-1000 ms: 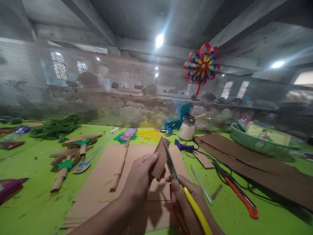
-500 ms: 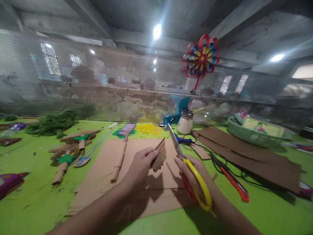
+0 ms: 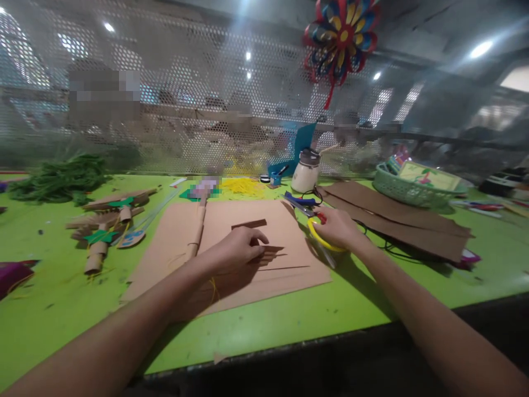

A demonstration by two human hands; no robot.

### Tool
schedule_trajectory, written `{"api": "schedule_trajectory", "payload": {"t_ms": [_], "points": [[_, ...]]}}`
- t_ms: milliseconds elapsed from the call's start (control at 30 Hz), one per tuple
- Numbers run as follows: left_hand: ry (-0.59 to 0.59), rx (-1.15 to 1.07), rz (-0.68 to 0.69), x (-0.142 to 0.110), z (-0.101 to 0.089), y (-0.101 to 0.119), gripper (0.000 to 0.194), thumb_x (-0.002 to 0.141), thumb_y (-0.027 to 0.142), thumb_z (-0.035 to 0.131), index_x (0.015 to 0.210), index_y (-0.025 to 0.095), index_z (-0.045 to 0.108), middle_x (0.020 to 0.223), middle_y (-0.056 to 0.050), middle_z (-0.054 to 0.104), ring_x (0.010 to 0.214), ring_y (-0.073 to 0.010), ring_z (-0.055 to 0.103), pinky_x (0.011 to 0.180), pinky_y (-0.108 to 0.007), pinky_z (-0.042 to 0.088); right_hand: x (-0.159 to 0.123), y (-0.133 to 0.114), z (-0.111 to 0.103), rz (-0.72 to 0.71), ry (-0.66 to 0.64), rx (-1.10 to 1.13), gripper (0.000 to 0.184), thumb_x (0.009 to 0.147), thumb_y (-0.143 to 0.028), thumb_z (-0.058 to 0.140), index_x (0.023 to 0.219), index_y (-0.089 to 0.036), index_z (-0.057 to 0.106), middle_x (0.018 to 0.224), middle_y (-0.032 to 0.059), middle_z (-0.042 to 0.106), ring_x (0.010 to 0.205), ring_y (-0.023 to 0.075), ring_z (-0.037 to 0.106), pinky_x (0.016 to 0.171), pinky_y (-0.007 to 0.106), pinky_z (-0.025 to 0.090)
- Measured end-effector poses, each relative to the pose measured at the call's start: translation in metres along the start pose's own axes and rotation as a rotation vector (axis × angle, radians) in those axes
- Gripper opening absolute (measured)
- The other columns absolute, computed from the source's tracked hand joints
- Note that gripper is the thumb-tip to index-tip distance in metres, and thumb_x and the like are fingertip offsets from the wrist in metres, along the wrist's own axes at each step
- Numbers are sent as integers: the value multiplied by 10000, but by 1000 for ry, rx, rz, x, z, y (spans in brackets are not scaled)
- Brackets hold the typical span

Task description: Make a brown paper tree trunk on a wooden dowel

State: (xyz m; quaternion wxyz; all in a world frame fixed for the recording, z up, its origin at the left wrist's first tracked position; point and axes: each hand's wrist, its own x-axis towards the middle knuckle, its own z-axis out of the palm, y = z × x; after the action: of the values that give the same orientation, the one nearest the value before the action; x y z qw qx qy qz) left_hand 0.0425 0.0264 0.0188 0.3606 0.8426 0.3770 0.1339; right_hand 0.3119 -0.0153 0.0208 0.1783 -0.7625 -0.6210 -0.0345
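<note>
My left hand [image 3: 243,245] is low over a stack of brown paper sheets [image 3: 165,242], its fingers curled about the near end of a small pleated piece of brown paper [image 3: 273,255]. A narrow folded brown strip [image 3: 249,224] lies just beyond those fingers. To the right, my right hand [image 3: 336,225] is closed on the handles of a pair of scissors [image 3: 318,236], one loop yellow and the other red. The scissors are down by the green table at the sheets' right edge, blades pointing away to the left, beside a blue-handled tool [image 3: 300,199].
Rolled-paper figures with green stars [image 3: 99,242] and a rolled paper stick [image 3: 197,226] lie left. A jar [image 3: 306,171], yellow shreds [image 3: 242,187] and green strands [image 3: 58,179] line the back. Dark brown sheets [image 3: 397,218] and a green basket [image 3: 417,190] are right. The table's front edge [image 3: 264,350] shows.
Both hands have come down toward the table. The scissors have dropped from upright to near the surface, and the pleated paper is now low over the sheets. The view has tilted down.
</note>
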Motion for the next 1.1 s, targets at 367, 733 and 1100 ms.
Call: {"api": "schedule_trajectory", "payload": {"t_ms": [367,733,1100], "points": [[36,357,64,0,-5,-8,304,734,190,489,903,225,739,903,-57,738,806,-219,643,658,-276,415,26,44,-17,86,216,-2,403,769,-348,591,1135,-224,705,973,63,756,857,226,680,718,275,473],[116,517,133,-8,1,-4,232,729,141,480,686,205,698,708,-44,703,641,-182,589,569,-271,334,64,156,-21,209,81,-222,363,745,-315,588,1022,-153,758,1019,154,747,881,275,679,690,290,450],[349,546,-2,5,-44,-18,330,863,277,428,899,179,741,924,-85,739,866,-210,647,733,-275,446,63,207,11,238,-86,-273,304,750,-357,633,950,-170,763,942,166,747,866,334,683,669,345,472]]}}
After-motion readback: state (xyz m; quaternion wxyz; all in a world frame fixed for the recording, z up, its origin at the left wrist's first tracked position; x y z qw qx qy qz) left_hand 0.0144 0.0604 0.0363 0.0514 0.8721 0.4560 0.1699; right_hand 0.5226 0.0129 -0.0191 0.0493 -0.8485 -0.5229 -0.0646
